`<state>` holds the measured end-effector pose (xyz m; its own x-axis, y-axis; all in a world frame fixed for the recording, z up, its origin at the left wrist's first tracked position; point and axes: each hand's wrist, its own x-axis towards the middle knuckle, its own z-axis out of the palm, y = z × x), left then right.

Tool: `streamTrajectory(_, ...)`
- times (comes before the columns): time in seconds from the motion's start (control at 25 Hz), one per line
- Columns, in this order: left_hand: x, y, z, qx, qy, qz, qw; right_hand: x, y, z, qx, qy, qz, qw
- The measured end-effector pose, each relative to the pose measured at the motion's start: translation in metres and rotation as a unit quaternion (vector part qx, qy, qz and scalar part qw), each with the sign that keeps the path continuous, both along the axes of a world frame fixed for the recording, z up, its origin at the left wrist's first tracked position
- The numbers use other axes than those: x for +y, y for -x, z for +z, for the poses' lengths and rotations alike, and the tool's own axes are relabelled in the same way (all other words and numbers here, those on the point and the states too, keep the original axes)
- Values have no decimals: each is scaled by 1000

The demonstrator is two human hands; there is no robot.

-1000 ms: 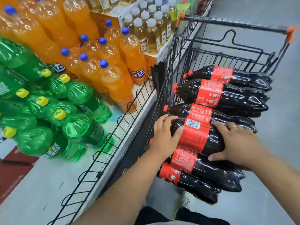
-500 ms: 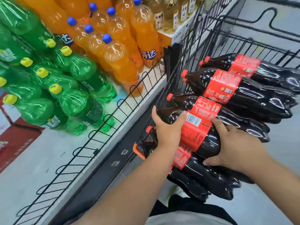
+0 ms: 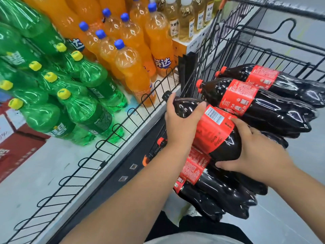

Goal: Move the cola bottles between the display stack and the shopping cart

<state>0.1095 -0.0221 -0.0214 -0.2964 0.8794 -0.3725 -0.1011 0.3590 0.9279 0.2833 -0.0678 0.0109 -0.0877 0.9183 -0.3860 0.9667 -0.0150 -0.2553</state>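
Several dark cola bottles with red labels lie stacked on their sides in the black wire shopping cart [image 3: 246, 32] at the right. One cola bottle [image 3: 216, 131] is raised above the pile, its black cap pointing left toward the shelf. My left hand [image 3: 181, 124] grips its neck and shoulder. My right hand [image 3: 253, 152] wraps around its lower body, just right of the red label. More cola bottles [image 3: 274, 110] lie behind it, and others [image 3: 219, 192] lie beneath it.
A display shelf [image 3: 35, 173] at the left has a low black wire fence [image 3: 112, 143] along its edge. Green soda bottles [image 3: 84, 106], orange soda bottles [image 3: 135, 71] and pale tea bottles [image 3: 186, 22] stand on it. Red cartons [image 3: 17, 148] sit at far left.
Both hands have lifted the held cola bottle off the pile and swung its neck left toward the shelf fence. The view has moved closer to the cart and shelf.
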Motion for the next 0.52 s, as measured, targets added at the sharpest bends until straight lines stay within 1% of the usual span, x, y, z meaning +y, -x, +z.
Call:
streamTrajectory(0.08, 2, -3, 22, 10, -51, -6, 999, 1, 0, 15, 39, -26, -23, 999)
streamTrajectory(0.16, 5, -2, 43, 11, -100, 12, 995, -1, 3, 27, 95, -56, -38, 993)
streamTrajectory(0.24, 8, 5, 61, -9, -130, 19, 991, -5, 9, 35, 183, -84, -54, 978)
streamTrajectory(0.36, 8, 21, 82, -26, -158, -20, 987, -11, 25, 42, 304, -87, -82, 945)
streamTrajectory(0.52, -3, 50, 82, -139, -190, -38, 971, -18, 55, 49, 423, -62, -82, 900)
